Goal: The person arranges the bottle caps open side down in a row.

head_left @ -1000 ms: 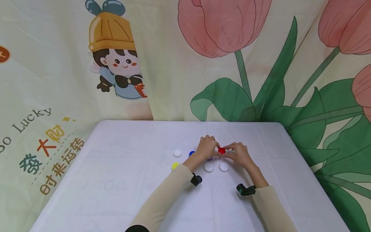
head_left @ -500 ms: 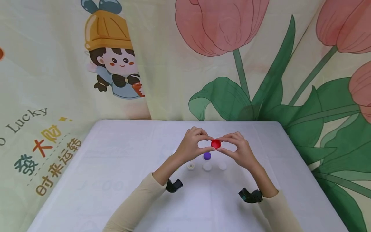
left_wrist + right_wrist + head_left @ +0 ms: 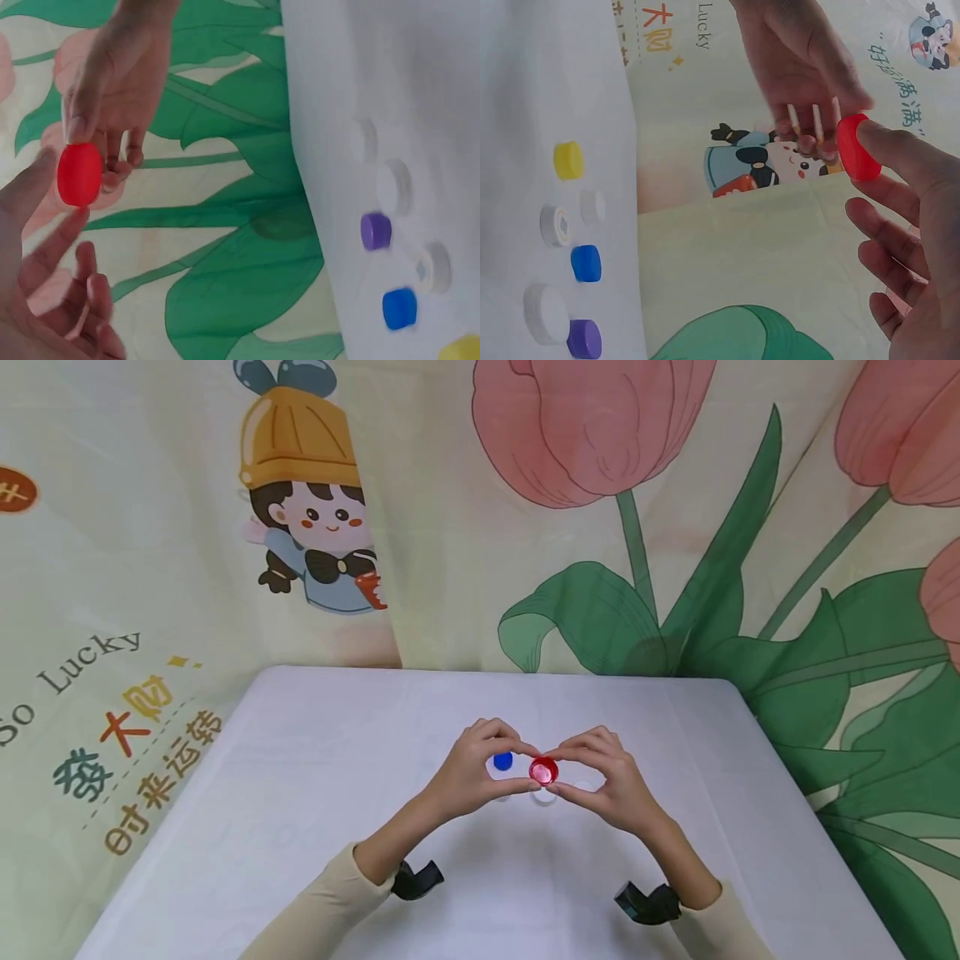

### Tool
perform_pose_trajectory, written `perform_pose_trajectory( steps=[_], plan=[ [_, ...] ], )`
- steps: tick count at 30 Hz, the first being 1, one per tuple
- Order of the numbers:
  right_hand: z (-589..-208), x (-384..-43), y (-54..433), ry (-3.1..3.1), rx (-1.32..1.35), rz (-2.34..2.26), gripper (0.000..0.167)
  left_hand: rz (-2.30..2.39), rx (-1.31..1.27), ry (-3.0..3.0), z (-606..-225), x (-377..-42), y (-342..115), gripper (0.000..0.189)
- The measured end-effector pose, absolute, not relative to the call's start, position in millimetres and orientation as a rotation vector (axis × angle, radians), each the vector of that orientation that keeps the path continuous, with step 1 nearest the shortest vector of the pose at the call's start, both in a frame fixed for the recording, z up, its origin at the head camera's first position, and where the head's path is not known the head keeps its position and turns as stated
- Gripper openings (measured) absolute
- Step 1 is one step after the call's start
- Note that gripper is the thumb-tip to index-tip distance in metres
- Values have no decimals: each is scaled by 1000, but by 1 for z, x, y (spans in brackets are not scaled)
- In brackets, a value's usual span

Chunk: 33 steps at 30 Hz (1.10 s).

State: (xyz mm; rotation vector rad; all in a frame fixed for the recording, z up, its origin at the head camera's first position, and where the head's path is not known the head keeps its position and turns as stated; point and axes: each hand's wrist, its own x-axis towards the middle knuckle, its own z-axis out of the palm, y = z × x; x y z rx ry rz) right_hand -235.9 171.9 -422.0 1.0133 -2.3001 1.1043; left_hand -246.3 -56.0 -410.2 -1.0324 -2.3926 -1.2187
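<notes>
A red bottle cap point(image 3: 543, 771) is raised above the table between my two hands, its hollow side turned toward the head view. My left hand point(image 3: 467, 772) pinches its left edge with thumb and forefinger. On the opposite edge, the thumb and forefinger of my right hand point(image 3: 621, 777) hold it too. The other fingers of the left hand point(image 3: 64, 300) are loosely bent in the left wrist view. Beyond the left hand, in the head view, a blue cap point(image 3: 503, 762) shows on the table. A white cap point(image 3: 543, 798) is partly hidden beneath the red one.
On the white tabletop point(image 3: 300, 793) lie a purple cap point(image 3: 376, 231), a yellow cap point(image 3: 568, 160) and several white ones, including a white cap point(image 3: 546, 313) beside the purple one. A printed cloth point(image 3: 435, 527) hangs behind the table.
The red cap has risen from near the tabletop, then come closer to me and slightly left. Both hands have moved with it, and its hollow now faces the head view.
</notes>
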Motion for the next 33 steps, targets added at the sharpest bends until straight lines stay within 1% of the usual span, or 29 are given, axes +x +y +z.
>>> perform_pose_trajectory(
  steps=[5,8,12,17,21,25,27,33],
  plan=[
    [-422,-237,172,-2263,1042,1101,35,-1662,-738,-2620,-411,-244,-58,25],
    [-422,-237,172,-2253,1056,1098,34,-1890,-611,-2700,-410,-244,-59,25],
    [-421,-237,172,-2265,1064,1095,33,-2076,-531,-2731,-410,-242,-57,28],
    [-423,-237,170,-2274,1066,1091,34,-2122,-488,-2725,-414,-243,-55,27],
    [-424,-238,170,-2295,1050,1096,40,-2050,-518,-2682,-416,-243,-54,25],
    [-426,-238,170,-2353,1000,1116,45,-1773,-630,-2595,-416,-242,-53,21],
    [-427,-237,170,-2388,969,1147,42,-1575,-708,-2512,-416,-241,-52,19],
    [-429,-237,172,-2481,902,1398,24,-998,-952,-2149,-414,-239,-51,21]
  ],
)
